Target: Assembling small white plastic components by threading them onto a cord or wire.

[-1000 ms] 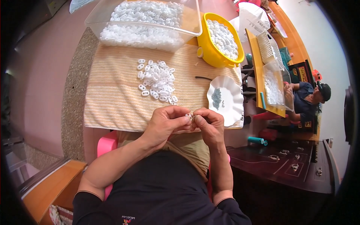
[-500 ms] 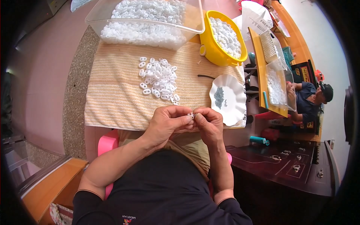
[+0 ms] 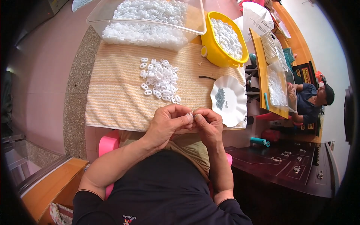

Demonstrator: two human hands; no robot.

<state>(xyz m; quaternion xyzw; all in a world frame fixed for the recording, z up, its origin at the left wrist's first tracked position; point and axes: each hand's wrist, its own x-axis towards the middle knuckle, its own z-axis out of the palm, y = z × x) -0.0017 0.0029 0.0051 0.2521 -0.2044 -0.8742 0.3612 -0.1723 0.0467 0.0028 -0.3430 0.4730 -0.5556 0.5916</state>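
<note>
Your left hand (image 3: 168, 122) and right hand (image 3: 208, 125) met fingertip to fingertip, pinching a tiny white plastic piece (image 3: 190, 114) just above the counter's near edge; its shape was mostly hidden by your fingers. Beyond lay a ribbed, striped cloth (image 3: 116, 93) carrying a loose heap of glossy oval white links (image 3: 160, 80), beside a scalloped white dish (image 3: 229, 100) holding something small and grey, too blurred to identify.

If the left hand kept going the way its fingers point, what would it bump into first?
The left hand points to the right, fingertips against the small white piece pinched between both hands. So it would meet that piece first, then right away the right hand pressed up on the other side.
</note>
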